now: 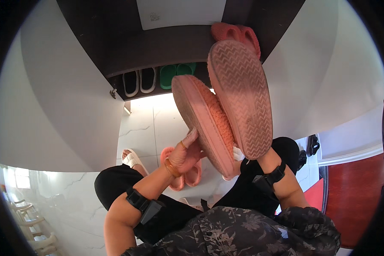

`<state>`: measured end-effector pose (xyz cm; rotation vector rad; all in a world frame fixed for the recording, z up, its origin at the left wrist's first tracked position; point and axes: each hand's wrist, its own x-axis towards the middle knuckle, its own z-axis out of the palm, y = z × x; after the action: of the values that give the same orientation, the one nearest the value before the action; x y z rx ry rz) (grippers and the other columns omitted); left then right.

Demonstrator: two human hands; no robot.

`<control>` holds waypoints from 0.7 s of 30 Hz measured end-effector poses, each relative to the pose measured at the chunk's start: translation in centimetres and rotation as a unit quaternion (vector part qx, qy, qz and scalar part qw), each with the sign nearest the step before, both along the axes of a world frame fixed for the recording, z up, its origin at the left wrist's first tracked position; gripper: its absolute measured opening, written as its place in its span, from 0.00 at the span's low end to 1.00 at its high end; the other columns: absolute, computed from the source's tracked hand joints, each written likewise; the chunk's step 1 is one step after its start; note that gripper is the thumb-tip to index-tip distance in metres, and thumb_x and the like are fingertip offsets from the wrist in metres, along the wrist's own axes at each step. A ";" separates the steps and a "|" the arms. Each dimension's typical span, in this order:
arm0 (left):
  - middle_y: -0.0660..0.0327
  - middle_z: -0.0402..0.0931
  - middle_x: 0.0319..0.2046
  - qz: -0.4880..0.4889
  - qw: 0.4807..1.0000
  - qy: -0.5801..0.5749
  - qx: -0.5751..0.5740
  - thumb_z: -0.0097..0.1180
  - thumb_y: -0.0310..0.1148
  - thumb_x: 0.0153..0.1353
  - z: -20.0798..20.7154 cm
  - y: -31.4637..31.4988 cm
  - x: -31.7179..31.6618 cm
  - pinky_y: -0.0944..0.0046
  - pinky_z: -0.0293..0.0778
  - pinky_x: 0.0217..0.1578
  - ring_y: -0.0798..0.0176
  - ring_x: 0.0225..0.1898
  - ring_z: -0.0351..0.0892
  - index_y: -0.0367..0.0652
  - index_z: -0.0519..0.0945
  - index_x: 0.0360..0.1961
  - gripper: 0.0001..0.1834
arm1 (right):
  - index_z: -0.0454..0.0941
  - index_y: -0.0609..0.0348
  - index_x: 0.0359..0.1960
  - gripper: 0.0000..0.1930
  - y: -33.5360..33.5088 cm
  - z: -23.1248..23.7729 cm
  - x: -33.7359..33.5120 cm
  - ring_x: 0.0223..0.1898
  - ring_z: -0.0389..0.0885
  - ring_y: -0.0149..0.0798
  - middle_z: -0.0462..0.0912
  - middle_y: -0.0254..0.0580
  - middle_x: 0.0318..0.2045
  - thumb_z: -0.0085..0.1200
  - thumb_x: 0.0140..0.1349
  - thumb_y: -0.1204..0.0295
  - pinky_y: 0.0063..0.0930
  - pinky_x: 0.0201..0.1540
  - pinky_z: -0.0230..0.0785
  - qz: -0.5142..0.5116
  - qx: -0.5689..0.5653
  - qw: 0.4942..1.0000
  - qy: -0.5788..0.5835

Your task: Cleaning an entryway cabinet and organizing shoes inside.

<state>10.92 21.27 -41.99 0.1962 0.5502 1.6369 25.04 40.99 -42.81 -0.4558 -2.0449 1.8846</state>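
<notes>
A pair of fuzzy pink slippers is held up in front of the cabinet, soles partly toward me. My left hand is closed on the left slipper, thumb along its sole edge, and the slipper is tilted so its fluffy orange-pink side shows. The right slipper shows its worn zigzag sole and rests close against the other one. Behind its heel end my right wrist appears; that hand's fingers are hidden by the slipper it holds up.
Shelves of the dark cabinet hold pink slippers, green slippers and black-and-white slippers. White doors stand open on both sides. Another pink pair lies on the tiled floor between my feet. Dark shoes and a red mat are at right.
</notes>
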 end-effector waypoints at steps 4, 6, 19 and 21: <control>0.56 0.53 0.59 0.034 0.998 0.037 -0.041 0.59 0.44 0.51 -0.6 0.0 -0.8 0.48 0.49 0.61 0.53 0.61 0.52 0.49 0.50 0.62 0.42 | 0.62 0.56 0.56 0.26 1.6 1.0 -1.3 0.48 0.71 0.45 0.71 0.47 0.49 0.50 0.57 0.60 0.37 0.51 0.64 0.016 -0.132 0.991 0.002; 0.57 0.52 0.60 0.050 0.994 0.065 -0.073 0.60 0.40 0.49 -0.5 -0.5 -1.0 0.46 0.49 0.61 0.51 0.60 0.53 0.49 0.49 0.62 0.43 | 0.62 0.56 0.56 0.26 2.2 1.1 0.0 0.47 0.72 0.45 0.71 0.47 0.48 0.50 0.58 0.60 0.36 0.50 0.65 0.028 -0.199 0.980 0.003; 0.55 0.64 0.53 0.108 0.987 -0.050 -0.108 0.59 0.40 0.52 -0.6 -0.3 -2.2 0.50 0.63 0.55 0.54 0.53 0.65 0.46 0.60 0.57 0.33 | 0.65 0.60 0.48 0.15 2.5 0.6 -1.7 0.33 0.76 0.33 0.76 0.44 0.35 0.46 0.59 0.72 0.22 0.38 0.71 -0.175 -0.220 0.960 0.003; 0.57 0.66 0.53 0.133 0.986 -0.071 -0.071 0.55 0.53 0.53 0.7 -0.2 -2.7 0.53 0.64 0.55 0.56 0.53 0.66 0.46 0.63 0.56 0.34 | 0.66 0.60 0.43 0.12 2.5 -0.1 -1.9 0.30 0.73 0.33 0.74 0.44 0.32 0.37 0.56 0.79 0.24 0.35 0.66 -0.198 0.002 0.979 -0.050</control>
<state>8.19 21.06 -41.30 -0.1025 0.6006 1.8444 23.12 43.50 -42.96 -0.9005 -1.8455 1.6433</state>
